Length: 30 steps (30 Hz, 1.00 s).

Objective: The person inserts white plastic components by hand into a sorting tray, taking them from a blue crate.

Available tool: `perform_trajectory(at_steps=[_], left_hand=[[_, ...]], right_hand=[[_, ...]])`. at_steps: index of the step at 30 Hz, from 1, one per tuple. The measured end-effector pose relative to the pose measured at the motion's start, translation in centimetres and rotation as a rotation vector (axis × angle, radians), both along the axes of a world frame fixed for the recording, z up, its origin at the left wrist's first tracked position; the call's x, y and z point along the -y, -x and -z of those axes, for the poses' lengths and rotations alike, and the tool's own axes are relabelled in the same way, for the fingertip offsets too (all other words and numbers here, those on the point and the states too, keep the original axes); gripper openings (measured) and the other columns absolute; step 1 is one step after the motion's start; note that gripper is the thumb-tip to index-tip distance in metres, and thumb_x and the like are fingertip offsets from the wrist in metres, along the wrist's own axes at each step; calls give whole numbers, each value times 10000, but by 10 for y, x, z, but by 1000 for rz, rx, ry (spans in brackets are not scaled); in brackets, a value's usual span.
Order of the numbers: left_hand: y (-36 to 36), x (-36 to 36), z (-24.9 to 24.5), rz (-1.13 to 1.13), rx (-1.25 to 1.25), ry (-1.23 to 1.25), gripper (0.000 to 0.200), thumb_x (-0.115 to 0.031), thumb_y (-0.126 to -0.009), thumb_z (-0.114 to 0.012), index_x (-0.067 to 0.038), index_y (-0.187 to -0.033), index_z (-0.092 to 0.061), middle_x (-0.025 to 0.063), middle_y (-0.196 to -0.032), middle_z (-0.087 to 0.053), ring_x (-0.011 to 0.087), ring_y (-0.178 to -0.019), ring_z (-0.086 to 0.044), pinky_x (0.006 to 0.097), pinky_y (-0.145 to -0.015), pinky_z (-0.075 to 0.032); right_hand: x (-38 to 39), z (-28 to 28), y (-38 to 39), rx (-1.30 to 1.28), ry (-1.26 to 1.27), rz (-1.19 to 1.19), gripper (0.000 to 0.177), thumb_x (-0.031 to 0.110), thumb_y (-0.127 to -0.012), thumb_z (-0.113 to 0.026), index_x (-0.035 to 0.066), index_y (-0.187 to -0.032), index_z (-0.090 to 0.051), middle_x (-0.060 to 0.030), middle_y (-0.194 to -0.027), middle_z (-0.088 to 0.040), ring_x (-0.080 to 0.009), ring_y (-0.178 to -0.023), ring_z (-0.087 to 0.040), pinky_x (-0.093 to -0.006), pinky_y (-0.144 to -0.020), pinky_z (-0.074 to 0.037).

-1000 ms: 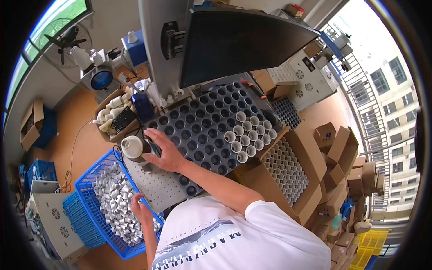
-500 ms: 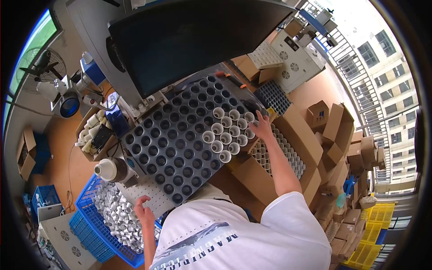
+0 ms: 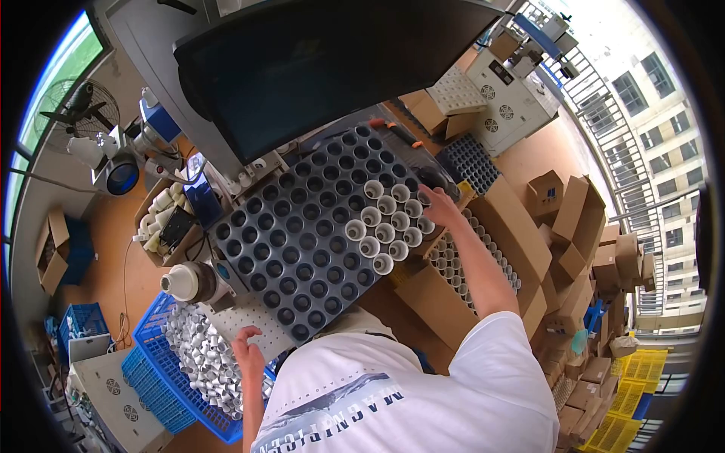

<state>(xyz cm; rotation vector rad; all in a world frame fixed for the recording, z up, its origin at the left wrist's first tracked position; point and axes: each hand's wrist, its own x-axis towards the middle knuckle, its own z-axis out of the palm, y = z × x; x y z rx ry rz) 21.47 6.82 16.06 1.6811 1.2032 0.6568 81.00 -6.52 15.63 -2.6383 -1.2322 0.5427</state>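
Observation:
My right hand (image 3: 439,207) is at the right edge of a dark tray (image 3: 276,257) with rows of round holes. Its fingers reach out over the tray's edge, beside several white cup-shaped parts (image 3: 386,232) that sit upright in the holes. A cup under the fingers is hidden, and I see nothing held. My left hand (image 3: 248,349) hovers near a perforated white plate (image 3: 270,332) at the tray's lower left, fingers loosely bent and apart, holding nothing. Beyond it, a blue basket (image 3: 148,332) contains a heap of small white parts (image 3: 200,355).
A large dark monitor (image 3: 332,75) stands behind the tray. On the right, an open cardboard box (image 3: 510,226) holds rows of white cups (image 3: 453,264). A pale cylindrical device (image 3: 185,283) stands at the tray's left. Orange-handled pliers (image 3: 404,134) lie behind the tray.
My right hand has moved slightly inward over the tray's edge, covering a cup that showed before. My left hand has barely moved. The whole view has shifted slightly.

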Motion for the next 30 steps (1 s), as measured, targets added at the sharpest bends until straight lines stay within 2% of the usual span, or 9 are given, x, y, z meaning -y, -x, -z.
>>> perform_trajectory(at_steps=[5, 11, 14, 16, 19, 21, 24, 25, 30], left_hand=[[-4, 4, -9, -24, -26, 10, 338, 35, -606, -368, 44, -821, -629, 163, -858, -652, 299, -896, -607, 353, -940, -428], [18, 8, -12, -72, -79, 48, 355, 54, -601, -365, 35, -829, -636, 167, -878, -664, 305, -912, -613, 358, -945, -428], [22, 15, -11, -90, -164, 7, 356, 65, -612, -375, 23, -843, -644, 166, -872, -668, 303, -904, -612, 378, -929, -435], [25, 16, 0, -114, -97, 13, 352, 68, -620, -380, 14, -845, -645, 162, -866, -666, 297, -902, -612, 371, -916, -437], [21, 8, -15, -92, -79, 14, 351, 69, -616, -377, 20, -846, -637, 164, -863, -664, 289, -905, -613, 357, -911, -435], [23, 0, -24, -93, -11, 22, 345, 68, -611, -373, 31, -844, -624, 160, -848, -656, 280, -913, -615, 340, -919, -432], [36, -2, -23, -145, 23, -1, 340, 66, -611, -371, 38, -843, -617, 146, -838, -648, 270, -913, -612, 331, -931, -431], [46, -3, -12, -168, 56, -8, 339, 62, -614, -369, 39, -844, -616, 141, -843, -647, 266, -910, -609, 331, -935, -431], [78, -26, -10, -233, 277, -40, 338, 30, -626, -342, 71, -841, -600, 126, -935, -643, 232, -928, -592, 333, -953, -436]], right_hand=[[-5, -23, 4, -56, 42, 27, 682, 91, -792, -614, 163, -1436, -400, -213, -1261, -532, -407, -1192, -519, -453, -1006, -419], [-13, -83, 37, 49, -310, 52, 618, 64, -794, -615, 141, -1382, -444, -216, -1308, -551, -414, -1197, -524, -455, -1000, -430], [-51, -97, 122, -385, -412, 42, 582, 111, -831, -622, 127, -1384, -441, -166, -1166, -622, -265, -990, -641, -340, -861, -486], [-79, -76, 187, -648, -507, -74, 580, 124, -835, -633, 154, -1382, -444, -119, -1107, -622, -189, -879, -623, -330, -825, -495], [-116, -39, 264, -925, -430, -170, 590, 143, -841, -662, 138, -1382, -426, -128, -1144, -614, -221, -983, -629, -334, -910, -477], [-131, -22, 292, -861, -487, -205, 574, 145, -833, -664, 113, -1362, -444, -144, -1150, -617, -242, -1001, -632, -343, -921, -475], [-136, -19, 292, -392, -630, -289, 563, 148, -814, -676, 88, -1334, -468, -157, -1144, -625, -269, -1014, -637, -344, -927, -475], [-135, -23, 286, -370, -647, -226, 545, 164, -785, -697, 59, -1282, -500, -160, -1100, -640, -290, -1003, -637, -342, -910, -484], [-113, -42, 244, -546, -688, 57, 464, 110, -747, -700, 6, -1173, -550, -83, -969, -665, -150, -865, -645, -286, -772, -520]])
